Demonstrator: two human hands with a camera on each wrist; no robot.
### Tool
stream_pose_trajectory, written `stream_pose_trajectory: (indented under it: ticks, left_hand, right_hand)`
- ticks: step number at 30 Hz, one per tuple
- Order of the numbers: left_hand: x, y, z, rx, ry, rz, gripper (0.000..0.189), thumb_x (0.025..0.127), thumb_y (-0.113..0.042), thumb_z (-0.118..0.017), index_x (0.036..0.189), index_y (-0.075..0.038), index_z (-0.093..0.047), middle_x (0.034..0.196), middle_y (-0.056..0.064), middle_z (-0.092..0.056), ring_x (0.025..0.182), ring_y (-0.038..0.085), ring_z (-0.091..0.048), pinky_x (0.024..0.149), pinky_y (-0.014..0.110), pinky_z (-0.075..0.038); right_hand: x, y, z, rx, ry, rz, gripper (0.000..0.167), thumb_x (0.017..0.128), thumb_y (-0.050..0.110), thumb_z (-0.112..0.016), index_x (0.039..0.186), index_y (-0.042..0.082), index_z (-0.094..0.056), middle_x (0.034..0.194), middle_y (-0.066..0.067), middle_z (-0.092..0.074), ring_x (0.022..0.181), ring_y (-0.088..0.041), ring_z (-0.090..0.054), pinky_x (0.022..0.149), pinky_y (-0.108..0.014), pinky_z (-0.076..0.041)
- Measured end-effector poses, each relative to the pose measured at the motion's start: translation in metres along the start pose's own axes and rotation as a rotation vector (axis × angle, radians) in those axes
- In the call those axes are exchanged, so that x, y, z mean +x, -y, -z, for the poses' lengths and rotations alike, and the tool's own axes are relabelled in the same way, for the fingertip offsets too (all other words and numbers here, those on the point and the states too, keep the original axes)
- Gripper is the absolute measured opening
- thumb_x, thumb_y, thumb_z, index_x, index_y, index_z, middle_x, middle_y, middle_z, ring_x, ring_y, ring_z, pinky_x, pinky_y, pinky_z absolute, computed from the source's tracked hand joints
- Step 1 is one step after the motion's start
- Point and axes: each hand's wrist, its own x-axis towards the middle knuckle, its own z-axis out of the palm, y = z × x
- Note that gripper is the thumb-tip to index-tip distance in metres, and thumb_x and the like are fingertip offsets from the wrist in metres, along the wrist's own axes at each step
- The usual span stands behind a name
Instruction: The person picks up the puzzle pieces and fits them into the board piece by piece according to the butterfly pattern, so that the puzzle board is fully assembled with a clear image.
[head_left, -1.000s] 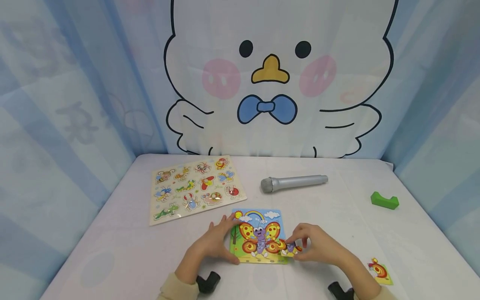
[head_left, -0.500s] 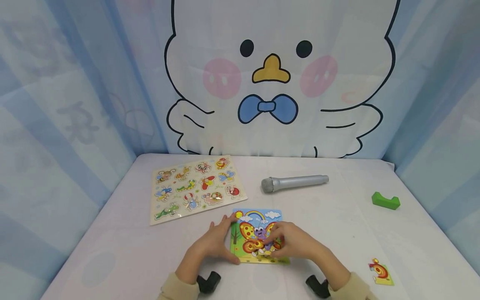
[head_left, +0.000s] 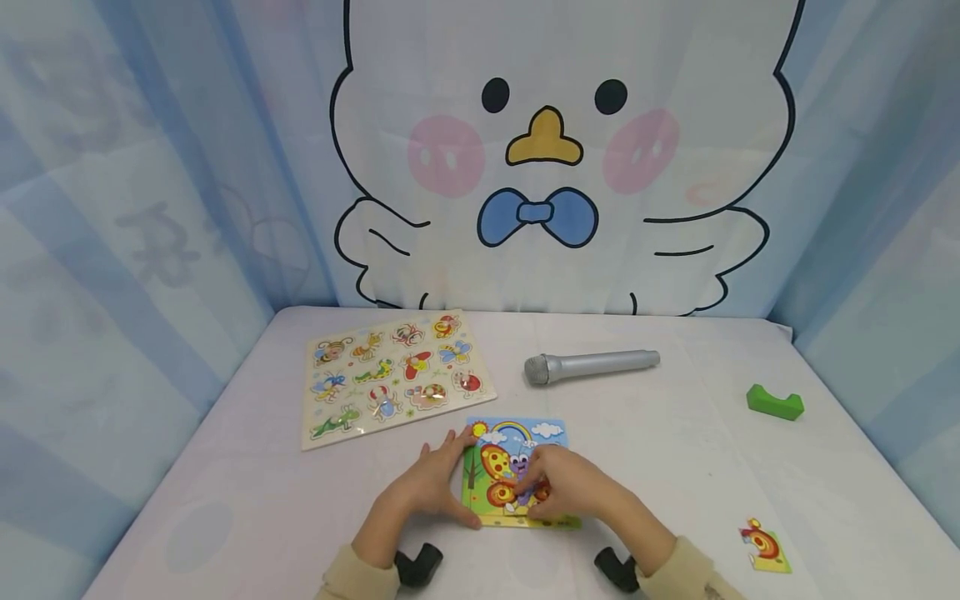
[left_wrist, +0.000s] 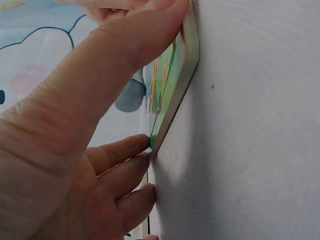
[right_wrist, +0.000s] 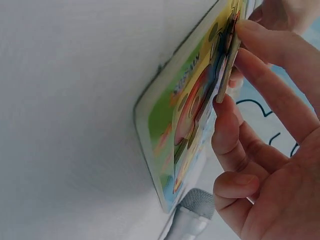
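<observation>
A square butterfly jigsaw puzzle board (head_left: 483,487) lies flat at the table's front middle. My left hand (head_left: 429,482) rests at its left side, thumb by the near corner and fingertips along the edge. In the left wrist view those fingers look fairly straight. My right hand (head_left: 577,483) is over the board's right half, hiding much of the butterfly. Between its thumb and fingers it pinches a thin puzzle piece (right_wrist: 228,70), seen edge-on close over the picture in the right wrist view. Another puzzle piece (head_left: 765,547), with an orange swirl, lies alone on the right.
A larger insect puzzle board (head_left: 397,377) lies at the back left. Behind the butterfly board is a grey toy microphone (head_left: 592,365). A green curved block (head_left: 775,403) sits at the far right. A cartoon-printed curtain (head_left: 540,275) hangs behind the table.
My right hand has carried its puzzle piece leftward, from the board's right edge to over the lower middle of the picture. My left hand has stayed in place.
</observation>
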Motion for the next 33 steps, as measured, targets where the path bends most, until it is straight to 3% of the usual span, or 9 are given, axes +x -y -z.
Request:
stream_pose_trajectory:
  ticks: [9, 17, 25, 29, 33]
  left_hand:
    - [0.000, 0.000, 0.000, -0.004, -0.002, -0.004, 0.102, 0.055, -0.035, -0.087, 0.138, -0.008, -0.032, 0.151, 0.010, -0.018, 0.137, 0.033, -0.012, 0.109, 0.056, -0.006]
    - [0.000, -0.001, 0.001, -0.007, -0.001, 0.001, 0.102, 0.056, -0.035, -0.086, 0.138, -0.008, -0.033, 0.151, 0.011, -0.019, 0.137, 0.033, -0.012, 0.109, 0.056, -0.006]
    - [-0.001, -0.001, 0.001, -0.013, 0.003, 0.011, 0.102, 0.056, -0.034, -0.086, 0.138, -0.007, -0.032, 0.151, 0.011, -0.018, 0.137, 0.034, -0.012, 0.108, 0.056, -0.005]
    - [-0.001, -0.002, 0.001, -0.012, 0.002, 0.003, 0.102, 0.056, -0.034, -0.086, 0.138, -0.007, -0.033, 0.151, 0.011, -0.018, 0.137, 0.033, -0.012, 0.109, 0.056, -0.005]
    - [-0.002, -0.002, 0.001, -0.006, -0.004, 0.000, 0.102, 0.055, -0.034, -0.087, 0.138, -0.007, -0.033, 0.150, 0.012, -0.019, 0.137, 0.034, -0.013, 0.109, 0.056, -0.005]
  right_hand:
    - [0.003, 0.004, -0.003, -0.027, -0.015, 0.022, 0.018, 0.069, 0.008, -0.073, 0.085, 0.013, -0.075, 0.075, 0.010, -0.054, 0.066, -0.005, -0.045, 0.055, -0.020, -0.040]
    - [0.003, 0.002, -0.004, 0.005, -0.005, 0.013, 0.020, 0.068, 0.007, -0.073, 0.087, 0.013, -0.075, 0.080, 0.010, -0.057, 0.072, -0.007, -0.048, 0.062, -0.021, -0.043]
    - [-0.004, -0.005, -0.001, 0.084, 0.047, 0.078, 0.032, 0.071, 0.011, -0.075, 0.102, 0.009, -0.071, 0.087, 0.009, -0.059, 0.079, -0.009, -0.049, 0.070, -0.022, -0.045]
    - [-0.012, -0.010, 0.003, 0.126, 0.010, 0.085, 0.033, 0.074, 0.013, -0.074, 0.106, 0.010, -0.069, 0.096, 0.005, -0.062, 0.087, -0.010, -0.053, 0.080, -0.028, -0.047]
    - [-0.021, -0.014, 0.007, 0.141, -0.041, 0.082, 0.035, 0.075, 0.015, -0.074, 0.109, 0.010, -0.067, 0.095, 0.003, -0.063, 0.079, -0.012, -0.054, 0.071, -0.027, -0.048]
